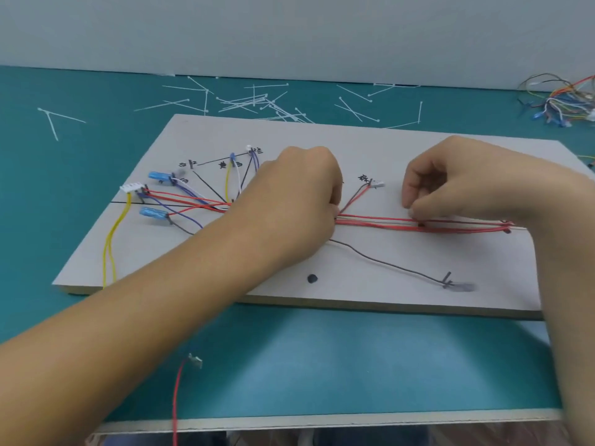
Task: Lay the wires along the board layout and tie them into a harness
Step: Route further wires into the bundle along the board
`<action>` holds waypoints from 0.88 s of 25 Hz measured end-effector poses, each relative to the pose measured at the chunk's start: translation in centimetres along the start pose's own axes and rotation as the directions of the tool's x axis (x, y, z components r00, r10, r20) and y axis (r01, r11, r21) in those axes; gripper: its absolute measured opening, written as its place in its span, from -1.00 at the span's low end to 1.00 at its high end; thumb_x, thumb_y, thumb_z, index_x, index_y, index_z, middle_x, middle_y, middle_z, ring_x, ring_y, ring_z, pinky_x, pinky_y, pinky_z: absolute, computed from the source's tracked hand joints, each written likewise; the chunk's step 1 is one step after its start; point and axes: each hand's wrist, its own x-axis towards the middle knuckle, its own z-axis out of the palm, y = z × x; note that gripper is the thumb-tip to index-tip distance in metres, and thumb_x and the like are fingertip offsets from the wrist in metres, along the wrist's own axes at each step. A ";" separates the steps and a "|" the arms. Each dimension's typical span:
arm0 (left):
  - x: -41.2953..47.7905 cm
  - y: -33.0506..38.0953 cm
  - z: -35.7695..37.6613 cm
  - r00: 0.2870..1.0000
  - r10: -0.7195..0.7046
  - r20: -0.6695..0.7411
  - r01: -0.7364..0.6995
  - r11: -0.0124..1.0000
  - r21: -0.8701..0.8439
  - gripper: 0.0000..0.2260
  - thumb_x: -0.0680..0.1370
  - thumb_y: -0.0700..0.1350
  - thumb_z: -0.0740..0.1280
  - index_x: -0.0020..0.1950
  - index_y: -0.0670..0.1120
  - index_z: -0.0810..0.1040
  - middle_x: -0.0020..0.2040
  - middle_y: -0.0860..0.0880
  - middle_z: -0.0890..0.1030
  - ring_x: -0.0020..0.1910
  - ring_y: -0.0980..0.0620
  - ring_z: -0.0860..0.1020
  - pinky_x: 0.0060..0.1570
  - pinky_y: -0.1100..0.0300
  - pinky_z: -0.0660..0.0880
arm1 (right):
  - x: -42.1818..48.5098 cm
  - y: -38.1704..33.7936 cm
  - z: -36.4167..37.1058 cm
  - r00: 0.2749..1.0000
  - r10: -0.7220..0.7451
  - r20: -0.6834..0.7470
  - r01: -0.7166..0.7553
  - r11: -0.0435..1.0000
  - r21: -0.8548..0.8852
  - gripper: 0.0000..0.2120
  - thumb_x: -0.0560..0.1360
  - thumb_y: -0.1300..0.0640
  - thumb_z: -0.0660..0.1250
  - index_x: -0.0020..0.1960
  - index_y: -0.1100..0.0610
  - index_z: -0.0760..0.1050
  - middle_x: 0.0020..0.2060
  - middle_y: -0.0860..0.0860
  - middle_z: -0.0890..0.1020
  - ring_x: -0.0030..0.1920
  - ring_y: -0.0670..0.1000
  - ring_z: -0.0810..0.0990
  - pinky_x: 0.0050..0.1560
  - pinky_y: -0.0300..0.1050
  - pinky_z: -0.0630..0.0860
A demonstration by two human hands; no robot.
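Left hand (299, 194) and right hand (450, 181), fingers curled, pinch the red wires (380, 222) on the board (354, 140) (handwritten labels illegible).

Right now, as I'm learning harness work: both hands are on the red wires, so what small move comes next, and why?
Probably pin the red wire bundle with the left hand alone and send the right hand to the cable ties behind the board. The red wires lie gathered between both hands, and no tie shows there.
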 end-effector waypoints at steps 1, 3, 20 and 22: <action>-0.2 -0.3 -0.6 1.000 -0.008 -0.012 0.007 0.999 -0.050 -0.84 0.58 -0.08 0.39 0.13 0.08 0.65 -0.01 0.07 0.65 0.05 -0.01 0.62 0.09 0.04 0.58 | 0.1 0.2 -0.1 1.000 -0.003 -0.030 0.004 1.000 0.021 -0.87 0.39 0.13 0.50 -0.18 -0.11 0.67 -0.34 -0.12 0.66 -0.34 -0.07 0.58 -0.23 -0.09 0.53; -0.9 -1.9 -2.6 0.999 -0.004 -0.053 -0.005 0.987 -0.158 -0.78 0.59 -0.07 0.39 0.22 0.10 0.65 -0.06 0.19 0.70 0.02 0.21 0.63 0.05 0.17 0.55 | 0.4 -0.1 0.0 0.984 -0.040 -0.175 0.052 0.996 0.068 -0.92 0.42 0.04 0.49 -0.14 -0.14 0.66 -0.30 -0.21 0.65 -0.36 -0.14 0.56 -0.26 -0.12 0.47; -0.6 -6.7 -3.5 0.997 0.081 0.005 -0.080 0.995 -0.066 -0.95 0.45 0.00 0.55 -0.20 0.10 0.73 -0.29 0.21 0.63 -0.18 0.22 0.59 -0.11 0.18 0.55 | 1.1 -4.9 5.6 0.937 -0.281 -0.209 0.293 0.956 0.028 -0.86 0.47 0.07 0.47 -0.26 0.00 0.60 -0.36 -0.14 0.63 -0.29 -0.17 0.57 -0.26 -0.25 0.44; -1.1 -7.1 -3.4 0.991 0.127 -0.032 -0.129 0.989 -0.073 -0.93 0.45 -0.03 0.58 -0.20 0.07 0.72 -0.27 0.15 0.64 -0.22 0.18 0.60 -0.12 0.10 0.57 | 1.1 -4.9 5.7 0.932 -0.291 -0.213 0.300 0.954 0.007 -0.85 0.48 0.07 0.45 -0.26 -0.01 0.58 -0.30 -0.15 0.62 -0.26 -0.17 0.57 -0.22 -0.18 0.49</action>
